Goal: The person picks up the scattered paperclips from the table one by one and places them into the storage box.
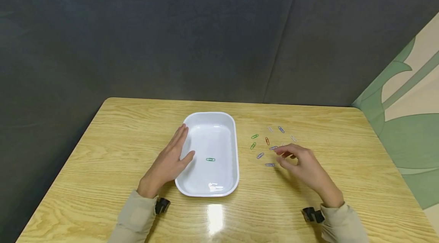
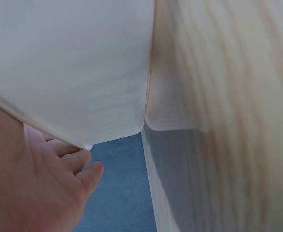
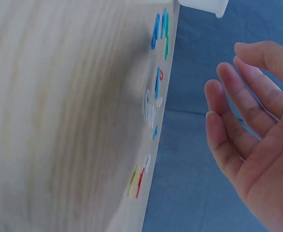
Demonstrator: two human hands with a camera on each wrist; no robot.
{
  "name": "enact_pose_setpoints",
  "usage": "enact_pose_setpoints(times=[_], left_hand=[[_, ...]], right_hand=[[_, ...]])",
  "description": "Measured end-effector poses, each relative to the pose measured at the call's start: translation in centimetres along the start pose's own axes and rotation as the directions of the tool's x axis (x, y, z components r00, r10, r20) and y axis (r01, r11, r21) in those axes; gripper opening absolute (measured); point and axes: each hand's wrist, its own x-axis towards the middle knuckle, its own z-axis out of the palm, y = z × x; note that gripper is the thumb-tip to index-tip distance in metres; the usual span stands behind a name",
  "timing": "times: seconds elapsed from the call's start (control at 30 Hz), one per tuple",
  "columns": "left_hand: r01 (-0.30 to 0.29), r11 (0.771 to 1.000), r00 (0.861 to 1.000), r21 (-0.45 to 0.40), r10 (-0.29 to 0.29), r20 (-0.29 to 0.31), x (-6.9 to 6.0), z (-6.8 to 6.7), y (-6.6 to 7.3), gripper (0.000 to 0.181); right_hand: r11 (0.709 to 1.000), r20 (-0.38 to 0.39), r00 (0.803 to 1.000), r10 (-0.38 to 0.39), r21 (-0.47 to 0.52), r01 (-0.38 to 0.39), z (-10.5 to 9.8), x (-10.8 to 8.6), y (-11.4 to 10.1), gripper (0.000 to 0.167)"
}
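Observation:
My left hand (image 1: 168,161) lies along the left side of a white rectangular tray (image 1: 236,159), its fingers extended at the rim and its thumb reaching over the inside. One green paper clip (image 1: 210,160) rests on the tray's floor. In the left wrist view the fingers (image 2: 78,169) show at the tray's edge. To the right, my right hand (image 1: 302,163) hovers over loose paper clips with its fingers loosely bent. Nearest its fingertips are a blue clip (image 1: 273,147) and another blue clip (image 1: 270,164). The right wrist view shows nothing between those fingers (image 3: 238,106).
Other scattered clips include a red one (image 1: 267,141), a green one (image 1: 255,136) and a white one (image 1: 294,138). In the right wrist view a yellow clip (image 3: 134,181) lies on the table too. A dark curtain (image 1: 205,44) hangs behind the wooden table (image 1: 113,140).

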Motion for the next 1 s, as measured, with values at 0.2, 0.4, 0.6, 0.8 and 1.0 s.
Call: enact_pose_setpoints(times=[0.2,0.4,0.6,0.8,1.0], left_hand=[[-0.004,1.0,1.0,-0.005,0.004,-0.001,0.0,0.0,0.0,0.078],[-0.004,1.0,1.0,-0.009,0.004,0.004,0.0,0.0,0.0,0.078],[-0.004,1.0,1.0,-0.006,0.004,0.006,0.0,-0.1,0.0,0.077],[-0.005,1.0,1.0,-0.005,0.005,0.005,0.0,-0.1,0.0,0.077],[-0.013,1.0,1.0,-0.005,0.013,0.004,0.0,0.0,-0.1,0.077]], right_hand=[[0.999,0.039,0.999,-0.005,0.032,0.003,0.3,0.1,-0.1,0.023],[0.999,0.103,0.994,0.037,0.03,-0.04,0.6,0.4,0.0,0.023],[0.997,0.159,0.984,0.073,0.025,-0.078,0.9,0.7,0.2,0.019],[0.993,0.249,0.963,0.102,0.033,-0.114,1.0,0.7,0.2,0.016],[0.99,0.301,0.946,0.119,0.041,-0.138,1.2,0.6,0.1,0.016]])
